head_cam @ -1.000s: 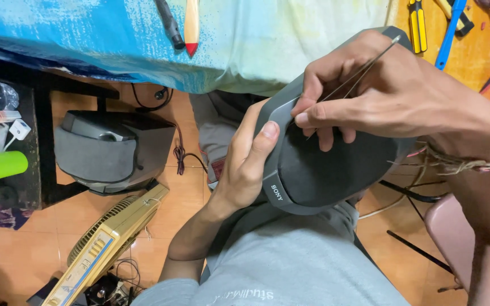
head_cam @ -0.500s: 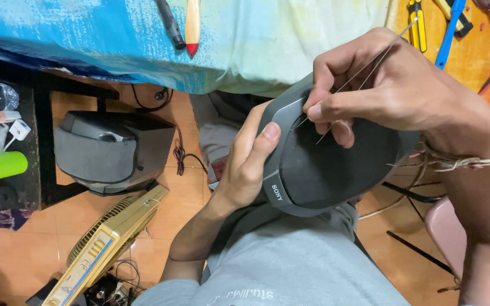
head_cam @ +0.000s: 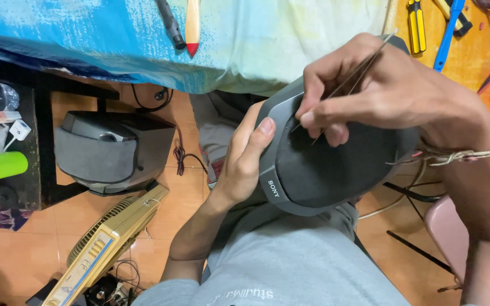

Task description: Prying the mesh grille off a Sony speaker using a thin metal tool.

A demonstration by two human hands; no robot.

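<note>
A dark grey oval speaker (head_cam: 324,170) with a black fabric front rests above my lap. My left hand (head_cam: 245,158) grips its left edge, thumb on the grey rim. Over the speaker's upper part, my right hand (head_cam: 381,93) pinches thin metal tweezers (head_cam: 347,79), whose tips touch the black fabric near the rim. A braided string band circles my right wrist.
A table with a blue-and-yellow cloth (head_cam: 245,39) runs along the top, with a red-tipped tool (head_cam: 192,25), yellow and blue hand tools (head_cam: 432,25). On the orange floor stand a grey speaker box (head_cam: 112,150), a beige fan-like unit (head_cam: 109,243), cables, and a pink stool (head_cam: 446,232).
My right hand with the tweezers has shifted slightly up and right over the speaker front. The left hand keeps its grip.
</note>
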